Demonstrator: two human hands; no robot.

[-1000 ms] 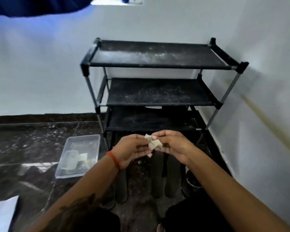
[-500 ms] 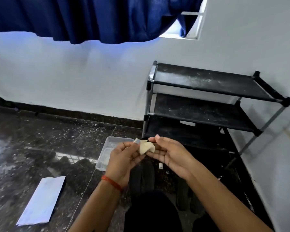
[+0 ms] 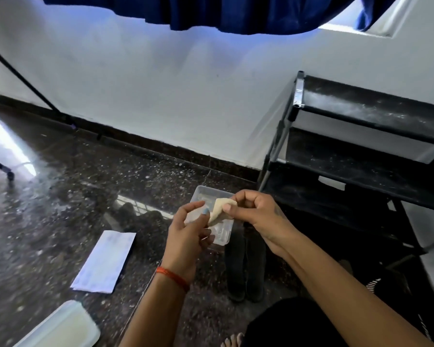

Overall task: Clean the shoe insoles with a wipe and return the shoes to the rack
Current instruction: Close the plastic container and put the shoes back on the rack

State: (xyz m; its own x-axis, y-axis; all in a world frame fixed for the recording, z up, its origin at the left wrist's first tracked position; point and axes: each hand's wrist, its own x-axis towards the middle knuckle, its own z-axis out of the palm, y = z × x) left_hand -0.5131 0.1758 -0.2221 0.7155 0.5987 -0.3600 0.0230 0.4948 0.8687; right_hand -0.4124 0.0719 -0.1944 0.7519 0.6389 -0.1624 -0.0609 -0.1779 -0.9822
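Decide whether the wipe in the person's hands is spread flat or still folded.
Still folded. The wipe sits bunched and doubled over, pinched between the left hand and right hand.

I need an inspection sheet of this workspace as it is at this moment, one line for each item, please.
Surface: dark speckled stone floor, glossy, with dust specks.
Job's things: small cream wipe held between both hands; two dark insoles lying side by side on the floor; black three-shelf rack against the wall, its visible shelves dusty and without shoes.
Clutter: clear plastic tray behind the hands; white paper sheet; translucent lid at bottom left.
Hands: left hand and right hand both pinch the wipe.
Cables: nothing seen.
Surroundings: white wall, blue curtain, black tripod leg.
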